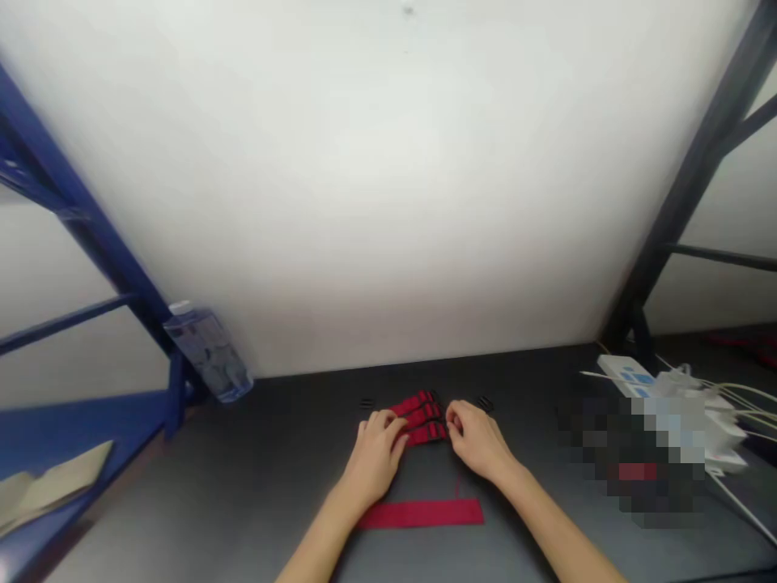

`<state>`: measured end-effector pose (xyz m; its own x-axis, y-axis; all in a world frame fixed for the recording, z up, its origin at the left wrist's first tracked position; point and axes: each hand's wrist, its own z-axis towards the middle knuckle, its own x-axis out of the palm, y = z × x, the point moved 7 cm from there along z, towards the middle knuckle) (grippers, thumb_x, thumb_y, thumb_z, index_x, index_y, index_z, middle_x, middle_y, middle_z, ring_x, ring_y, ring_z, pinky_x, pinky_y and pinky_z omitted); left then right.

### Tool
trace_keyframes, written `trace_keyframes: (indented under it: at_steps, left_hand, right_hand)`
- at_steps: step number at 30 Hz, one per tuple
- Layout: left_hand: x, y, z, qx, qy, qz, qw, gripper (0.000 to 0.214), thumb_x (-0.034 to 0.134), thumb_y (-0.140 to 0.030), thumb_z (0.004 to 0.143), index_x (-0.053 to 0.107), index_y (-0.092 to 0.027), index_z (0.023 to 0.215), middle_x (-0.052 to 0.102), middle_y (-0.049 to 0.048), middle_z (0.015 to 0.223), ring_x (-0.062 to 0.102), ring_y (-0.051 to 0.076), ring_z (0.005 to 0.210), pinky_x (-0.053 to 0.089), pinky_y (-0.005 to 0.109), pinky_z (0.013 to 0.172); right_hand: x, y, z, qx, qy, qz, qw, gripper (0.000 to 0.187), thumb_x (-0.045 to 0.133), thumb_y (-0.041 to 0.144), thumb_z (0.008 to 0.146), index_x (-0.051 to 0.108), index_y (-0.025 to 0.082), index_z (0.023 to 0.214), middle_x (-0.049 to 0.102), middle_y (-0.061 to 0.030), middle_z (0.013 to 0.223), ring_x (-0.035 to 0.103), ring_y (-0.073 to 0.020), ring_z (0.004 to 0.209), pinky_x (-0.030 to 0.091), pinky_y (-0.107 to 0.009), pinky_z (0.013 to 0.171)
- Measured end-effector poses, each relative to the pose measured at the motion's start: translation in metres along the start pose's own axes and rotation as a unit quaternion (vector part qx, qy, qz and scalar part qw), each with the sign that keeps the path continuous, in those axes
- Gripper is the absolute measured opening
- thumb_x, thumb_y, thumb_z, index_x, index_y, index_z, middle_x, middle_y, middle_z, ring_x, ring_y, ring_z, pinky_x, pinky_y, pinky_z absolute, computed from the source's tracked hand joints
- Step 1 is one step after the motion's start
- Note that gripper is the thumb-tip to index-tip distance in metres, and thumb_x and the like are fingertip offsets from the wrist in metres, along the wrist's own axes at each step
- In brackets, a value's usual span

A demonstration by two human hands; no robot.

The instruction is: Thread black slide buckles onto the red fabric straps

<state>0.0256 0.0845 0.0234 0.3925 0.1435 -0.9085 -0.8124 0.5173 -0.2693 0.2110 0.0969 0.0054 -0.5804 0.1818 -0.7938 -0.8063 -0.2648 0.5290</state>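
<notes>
A red fabric piece [414,419] with black straps across it lies on the dark table between my hands. My left hand [377,453] is at its left edge, thumb and fingers bent onto the cloth. At the right edge, my right hand [477,437] is closed in a pinch by the black strap ends [445,417]; the fingers hide most of what they grip. Nearer to me lies a flat red strip [428,513], its left end partly behind my left forearm. Small black buckle-like pieces [367,402] lie beyond my hands, one on each side.
A clear bottle [210,352] with a white cap leans by the blue frame [121,267] at left. Beige folded sheets [54,490] lie on a blue surface. White boxes and cables [716,425] crowd the right, beside a blurred-out patch. A white wall [388,202] closes the back.
</notes>
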Motion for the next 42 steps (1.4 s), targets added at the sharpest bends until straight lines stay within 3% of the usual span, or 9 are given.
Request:
trace_keyframes:
  at_steps: [9, 15, 18, 21, 25, 28, 33, 37, 42]
  left_hand:
    - [-0.005, 0.001, -0.001, -0.002, -0.029, -0.016, 0.999, 0.025, 0.047, -0.027, 0.094, 0.064, -0.025, 0.113, 0.059, 0.0090, 0.112, 0.053, 0.026, 0.103, 0.041, 0.040, 0.087]
    - [-0.028, -0.012, -0.001, 0.002, -0.079, -0.079, 0.994, 0.019, 0.051, -0.028, 0.092, 0.069, -0.022, 0.089, 0.066, 0.0081, 0.093, 0.055, 0.026, 0.093, 0.039, 0.040, 0.087]
    - [-0.029, -0.032, -0.003, 0.042, -0.038, -0.132, 0.990, 0.019, 0.056, -0.029, 0.089, 0.069, -0.022, 0.078, 0.066, 0.0072, 0.081, 0.054, 0.025, 0.086, 0.040, 0.040, 0.085]
    - [-0.020, -0.053, -0.008, 0.080, 0.031, -0.151, 0.985, 0.014, 0.066, -0.036, 0.082, 0.070, -0.022, 0.082, 0.065, 0.0075, 0.082, 0.053, 0.026, 0.089, 0.039, 0.041, 0.086]
    - [-0.007, -0.070, -0.018, 0.112, 0.086, -0.200, 0.970, 0.038, 0.079, -0.048, 0.066, 0.074, -0.024, 0.095, 0.064, 0.0081, 0.094, 0.054, 0.027, 0.093, 0.038, 0.042, 0.092]
    - [-0.001, -0.072, -0.021, 0.117, 0.114, -0.216, 0.963, 0.044, 0.081, -0.050, 0.064, 0.074, -0.025, 0.099, 0.063, 0.0079, 0.099, 0.053, 0.026, 0.097, 0.036, 0.043, 0.097]
    - [0.002, -0.069, -0.020, 0.097, 0.144, -0.222, 0.959, 0.026, 0.081, -0.036, 0.069, 0.074, -0.024, 0.091, 0.063, 0.0048, 0.099, 0.052, 0.024, 0.101, 0.027, 0.043, 0.105]
    - [0.003, -0.070, -0.018, 0.083, 0.154, -0.242, 0.954, 0.025, 0.083, -0.026, 0.065, 0.071, -0.022, 0.086, 0.064, 0.0032, 0.095, 0.053, 0.022, 0.098, 0.034, 0.037, 0.098]
    - [0.008, -0.061, -0.015, 0.030, 0.147, -0.277, 0.949, 0.004, 0.070, -0.019, 0.076, 0.068, -0.018, 0.080, 0.065, 0.0020, 0.085, 0.056, 0.017, 0.083, 0.041, 0.026, 0.079]
  right_hand:
    - [-0.006, -0.006, 0.003, 0.007, -0.015, 0.009, 1.000, 0.013, 0.049, 0.015, 0.088, 0.057, 0.022, 0.081, 0.061, -0.0003, 0.078, 0.056, -0.0147, 0.068, 0.033, -0.024, 0.061]
    - [-0.037, -0.053, 0.005, 0.139, -0.115, -0.033, 0.983, 0.013, 0.048, 0.023, 0.089, 0.058, 0.022, 0.080, 0.061, -0.0020, 0.078, 0.057, -0.0167, 0.070, 0.031, -0.026, 0.058]
    - [-0.042, -0.071, 0.005, 0.175, -0.136, -0.059, 0.973, 0.007, 0.053, 0.024, 0.086, 0.058, 0.022, 0.082, 0.061, -0.0038, 0.082, 0.059, -0.0194, 0.077, 0.033, -0.027, 0.059]
    - [-0.037, -0.080, 0.006, 0.178, -0.135, -0.079, 0.972, 0.009, 0.058, 0.026, 0.083, 0.060, 0.021, 0.090, 0.061, -0.0077, 0.091, 0.060, -0.0234, 0.087, 0.037, -0.029, 0.063]
    - [-0.024, -0.085, 0.008, 0.164, -0.102, -0.085, 0.977, 0.023, 0.060, 0.029, 0.083, 0.062, 0.020, 0.103, 0.059, -0.0116, 0.101, 0.059, -0.0269, 0.096, 0.041, -0.032, 0.070]
    - [-0.017, -0.087, 0.010, 0.167, -0.077, -0.088, 0.979, 0.022, 0.058, 0.025, 0.084, 0.062, 0.019, 0.104, 0.059, -0.0108, 0.101, 0.059, -0.0260, 0.098, 0.041, -0.031, 0.073]
    - [-0.007, -0.093, 0.012, 0.179, -0.035, -0.061, 0.981, 0.023, 0.058, 0.017, 0.081, 0.061, 0.019, 0.104, 0.059, -0.0087, 0.102, 0.061, -0.0233, 0.096, 0.041, -0.030, 0.076]
    - [-0.006, -0.096, 0.012, 0.181, -0.018, -0.044, 0.982, 0.018, 0.060, 0.017, 0.079, 0.061, 0.019, 0.097, 0.059, -0.0074, 0.098, 0.061, -0.0223, 0.092, 0.041, -0.030, 0.075]
    - [-0.008, -0.085, 0.013, 0.144, -0.019, -0.040, 0.989, 0.011, 0.053, 0.016, 0.084, 0.062, 0.020, 0.089, 0.061, -0.0066, 0.093, 0.060, -0.0221, 0.089, 0.039, -0.030, 0.074]
